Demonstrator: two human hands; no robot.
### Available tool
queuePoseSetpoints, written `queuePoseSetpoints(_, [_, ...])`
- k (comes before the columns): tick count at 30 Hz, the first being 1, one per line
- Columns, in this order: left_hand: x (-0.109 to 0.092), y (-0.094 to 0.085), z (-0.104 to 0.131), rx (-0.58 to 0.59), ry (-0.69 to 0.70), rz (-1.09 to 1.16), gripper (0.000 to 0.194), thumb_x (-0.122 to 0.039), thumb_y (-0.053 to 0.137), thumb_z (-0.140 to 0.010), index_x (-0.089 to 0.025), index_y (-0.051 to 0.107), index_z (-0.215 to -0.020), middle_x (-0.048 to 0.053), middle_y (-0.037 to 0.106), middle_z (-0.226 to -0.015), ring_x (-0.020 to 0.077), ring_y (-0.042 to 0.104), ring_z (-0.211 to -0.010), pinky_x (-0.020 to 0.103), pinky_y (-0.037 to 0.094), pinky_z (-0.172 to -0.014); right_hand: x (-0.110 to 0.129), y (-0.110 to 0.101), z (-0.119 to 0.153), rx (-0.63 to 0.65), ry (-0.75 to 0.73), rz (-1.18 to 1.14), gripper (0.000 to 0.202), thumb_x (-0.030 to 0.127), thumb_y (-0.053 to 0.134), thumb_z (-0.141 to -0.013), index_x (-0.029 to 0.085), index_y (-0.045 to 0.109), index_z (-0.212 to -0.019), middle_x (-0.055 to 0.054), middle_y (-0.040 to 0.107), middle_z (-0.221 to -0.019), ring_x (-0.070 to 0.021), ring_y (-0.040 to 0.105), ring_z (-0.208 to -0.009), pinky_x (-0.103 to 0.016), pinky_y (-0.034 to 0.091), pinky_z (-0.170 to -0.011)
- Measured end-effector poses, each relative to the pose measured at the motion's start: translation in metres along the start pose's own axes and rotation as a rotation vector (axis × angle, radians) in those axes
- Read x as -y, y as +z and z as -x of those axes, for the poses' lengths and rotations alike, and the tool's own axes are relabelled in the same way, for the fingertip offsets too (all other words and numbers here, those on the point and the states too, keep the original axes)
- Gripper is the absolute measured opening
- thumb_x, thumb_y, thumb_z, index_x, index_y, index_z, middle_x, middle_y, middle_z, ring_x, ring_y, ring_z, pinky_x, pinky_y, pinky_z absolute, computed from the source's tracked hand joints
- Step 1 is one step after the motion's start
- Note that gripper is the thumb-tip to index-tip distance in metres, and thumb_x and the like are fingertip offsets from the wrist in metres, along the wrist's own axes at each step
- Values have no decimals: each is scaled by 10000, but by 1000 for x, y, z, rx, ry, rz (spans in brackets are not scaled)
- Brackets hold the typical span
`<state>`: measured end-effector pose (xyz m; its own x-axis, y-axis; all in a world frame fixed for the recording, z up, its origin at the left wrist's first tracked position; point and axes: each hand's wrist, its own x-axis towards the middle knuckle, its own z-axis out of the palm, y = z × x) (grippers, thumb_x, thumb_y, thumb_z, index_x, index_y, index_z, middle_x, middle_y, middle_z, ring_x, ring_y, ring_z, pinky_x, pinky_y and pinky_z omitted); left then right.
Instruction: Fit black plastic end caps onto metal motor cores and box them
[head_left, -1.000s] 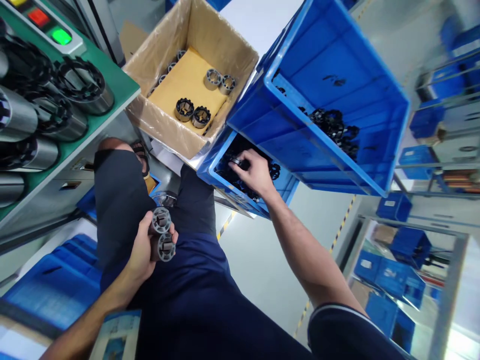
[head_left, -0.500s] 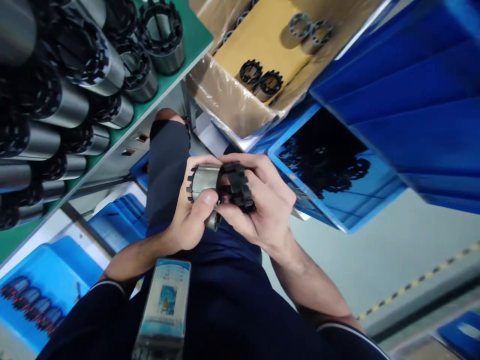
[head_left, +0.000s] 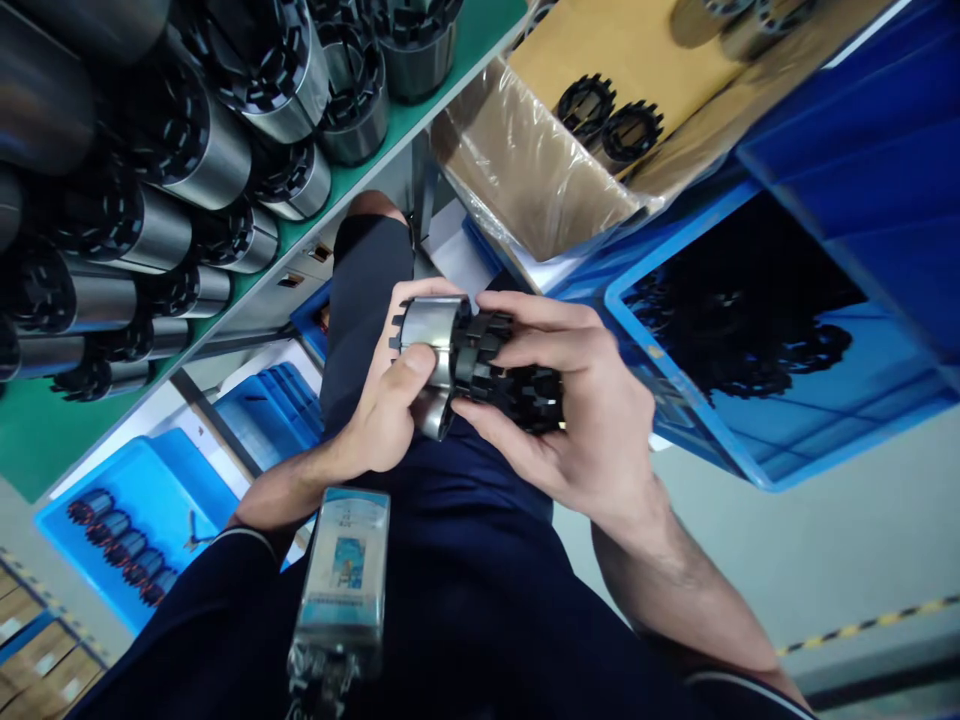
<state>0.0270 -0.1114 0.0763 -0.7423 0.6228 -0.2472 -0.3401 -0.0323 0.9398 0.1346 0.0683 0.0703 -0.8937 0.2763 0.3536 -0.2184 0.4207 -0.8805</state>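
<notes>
My left hand (head_left: 386, 405) is closed around a shiny steel stator core (head_left: 431, 325), its thumb pressed on the metal wall. Black teeth stick out at the core's left end. At its right end, a black toothed plastic ring (head_left: 478, 350) sits against or right beside the rim; how far it is seated I cannot tell. My right hand (head_left: 596, 410) has thumb and fingertips closed on this ring. More black toothed rings (head_left: 536, 398) lie within the curl of the same hand, partly hidden by its fingers.
Several steel cores with black toothed ends (head_left: 154, 230) crowd the green tabletop (head_left: 420, 120) at left. A plastic-lined carton (head_left: 525, 170) holds cores on yellow card. To the right, a blue bin (head_left: 757, 450) contains a black heap of rings. A blue tray (head_left: 157, 470) with wound parts stands lower left.
My right hand has drawn slightly right of my left and its fingers have opened out, showing more black rings in it. The surroundings have shifted in view as my head moved.
</notes>
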Motion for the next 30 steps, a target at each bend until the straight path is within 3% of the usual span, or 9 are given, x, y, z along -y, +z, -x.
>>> queuePoseSetpoints(3, [-3, -7, 0, 54, -28, 1, 473, -611, 677, -1244, -314, 719, -1611, 110, 731, -1431, 355, 700, -1252, 483, 608, -1168, -1, 1, 0, -48, 27, -126, 684, 314, 1064, -1009, 215, 683, -1568, -110, 825, -1623, -264, 829, -1491, -411, 729, -1215])
queuePoseSetpoints(5, [-7, -11, 1, 84, -33, -20, 431, -556, 637, -1268, -324, 704, -1625, 101, 725, -1430, 333, 682, -1244, 471, 605, -1133, -1, 1, -1, -30, -4, -122, 681, 238, 1037, -1026, 170, 721, -1625, -113, 819, -1643, -230, 819, -1505, -337, 709, -1275])
queuePoseSetpoints(8, [-11, -15, 2, 79, -37, -63, 470, -623, 706, -1239, -299, 737, -1578, 120, 745, -1381, 347, 712, -1204, 477, 632, -1102, -3, 2, 0, -35, -28, -129, 580, 120, 991, -1031, 191, 796, -1573, -167, 739, -1730, -258, 827, -1411, -444, 760, -1203])
queuePoseSetpoints(11, [-13, -19, 2, 101, -49, -100, 550, -675, 774, -1212, -280, 723, -1590, 133, 740, -1399, 367, 741, -1235, 470, 652, -1135, -4, 6, 3, -66, -21, -167, 607, 37, 985, -992, 204, 848, -1560, -196, 697, -1724, -236, 811, -1324, -451, 768, -1147])
queuePoseSetpoints(16, [-17, -21, -4, 249, 158, -164, 529, -344, 904, -1152, -293, 652, -1614, 111, 641, -1470, 289, 698, -1300, 407, 583, -1148, -4, 12, 8, -85, 10, -217, 631, 268, 1080, -1001, 271, 880, -1599, -177, 737, -1672, -289, 803, -1449, -463, 761, -1210])
queuePoseSetpoints(18, [-19, -20, -4, 268, 206, -141, 535, -265, 897, -1140, -274, 639, -1609, 113, 644, -1435, 272, 690, -1274, 404, 564, -1129, -3, 14, 9, -112, 15, -226, 742, 262, 1094, -978, 314, 851, -1677, -130, 793, -1619, -293, 814, -1462, -450, 756, -1216])
queuePoseSetpoints(23, [-23, -14, 3, 252, 94, -120, 487, -538, 675, -1277, -229, 590, -1643, 181, 670, -1439, 365, 723, -1250, 512, 596, -1095, -4, 16, 11, -196, 35, -317, 1080, 54, 1105, -841, 260, 726, -1831, -73, 838, -1620, -223, 837, -1404, -360, 725, -1196])
queuePoseSetpoints(26, [-22, -12, 5, 220, 38, -48, 437, -546, 631, -1286, -244, 620, -1601, 155, 681, -1376, 367, 739, -1174, 510, 597, -1006, -6, 17, 9, -159, -30, -313, 922, 42, 1110, -835, 186, 811, -1695, -125, 837, -1619, -264, 820, -1506, -382, 712, -1263])
queuePoseSetpoints(30, [-20, -15, 2, 292, 73, 1, 369, -403, 693, -1270, -243, 637, -1598, 127, 634, -1349, 298, 644, -1102, 447, 525, -942, -8, 18, 5, -181, -31, -317, 778, 118, 1107, -877, 255, 882, -1609, -103, 864, -1563, -330, 880, -1381, -479, 773, -1115])
